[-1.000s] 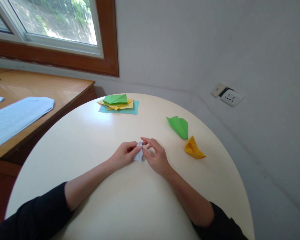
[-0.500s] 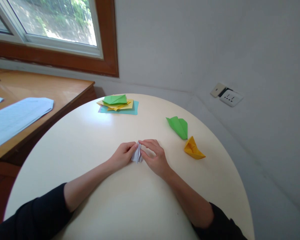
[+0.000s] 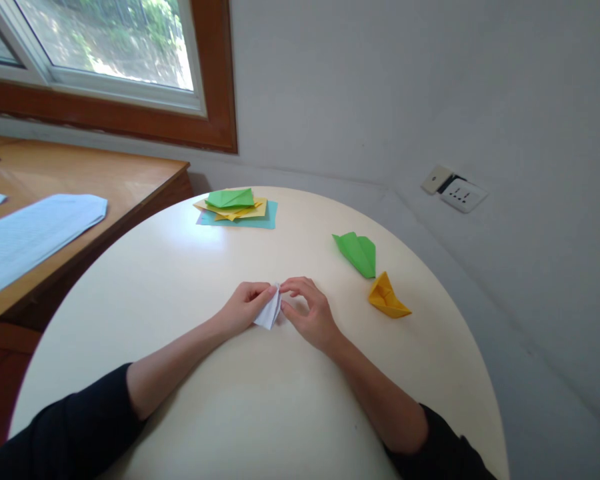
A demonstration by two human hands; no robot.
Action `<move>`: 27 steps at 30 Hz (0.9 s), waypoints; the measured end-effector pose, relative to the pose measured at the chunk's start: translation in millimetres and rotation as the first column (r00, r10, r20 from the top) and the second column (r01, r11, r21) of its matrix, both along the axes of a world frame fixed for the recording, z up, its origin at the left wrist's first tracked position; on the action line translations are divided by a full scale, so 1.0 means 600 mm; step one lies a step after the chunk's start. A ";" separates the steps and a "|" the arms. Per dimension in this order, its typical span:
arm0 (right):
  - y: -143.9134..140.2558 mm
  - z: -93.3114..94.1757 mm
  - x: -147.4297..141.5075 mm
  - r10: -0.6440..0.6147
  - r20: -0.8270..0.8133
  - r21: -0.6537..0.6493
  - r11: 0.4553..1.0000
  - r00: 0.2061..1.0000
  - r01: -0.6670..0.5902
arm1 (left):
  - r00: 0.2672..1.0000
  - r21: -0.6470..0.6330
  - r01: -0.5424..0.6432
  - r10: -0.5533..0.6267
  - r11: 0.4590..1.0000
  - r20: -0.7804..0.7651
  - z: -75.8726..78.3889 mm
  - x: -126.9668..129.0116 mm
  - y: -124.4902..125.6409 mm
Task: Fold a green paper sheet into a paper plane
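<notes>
Mid-fold at the round table's (image 3: 180, 280) centre, we pinch the small white folded paper (image 3: 269, 313) between left hand (image 3: 243, 308) and right hand (image 3: 307, 313), thumbs and fingertips closed on its top; next likely needs a firm, aligned crease.

Both arms in dark, near-black long sleeves, pushed up toward elbows, forearms bare. Left sleeve (image 3: 70, 427) bunched in soft folds at cuff; right sleeve (image 3: 445, 450) ends in plain edge. Left hand (image 3: 245, 308) and right hand (image 3: 310, 313) bare: no gloves, rings, watch or wristband visible.
</notes>
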State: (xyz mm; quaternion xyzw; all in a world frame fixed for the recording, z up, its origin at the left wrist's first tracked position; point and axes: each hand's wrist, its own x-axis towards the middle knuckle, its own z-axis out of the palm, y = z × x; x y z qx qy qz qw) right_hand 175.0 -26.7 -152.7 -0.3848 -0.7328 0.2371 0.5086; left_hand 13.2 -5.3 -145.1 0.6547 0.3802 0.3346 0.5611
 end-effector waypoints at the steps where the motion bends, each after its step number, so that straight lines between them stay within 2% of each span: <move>1: 0.000 0.000 0.001 0.013 -0.003 -0.007 1.000 1.000 -0.013 | 1.000 -0.011 0.025 -0.025 1.000 0.007 0.001 -0.001 0.001; 5: 0.000 -0.001 0.002 0.048 -0.012 -0.016 0.999 0.999 -0.048 | 0.991 -0.036 0.130 -0.130 0.991 0.008 0.005 -0.006 0.006; 10: 0.001 -0.001 0.000 0.035 -0.007 0.004 0.999 0.999 -0.035 | 0.989 -0.015 0.145 -0.145 0.989 -0.022 0.006 -0.007 0.008; 20: -0.007 0.003 -0.002 -0.161 0.053 0.206 0.967 0.985 0.147 | 0.999 0.006 0.002 -0.002 1.000 -0.046 0.006 -0.001 0.005; 27: -0.008 0.006 -0.002 -0.106 0.020 0.228 0.969 0.994 0.099 | 0.997 0.037 -0.025 0.028 0.999 -0.071 0.003 0.002 0.005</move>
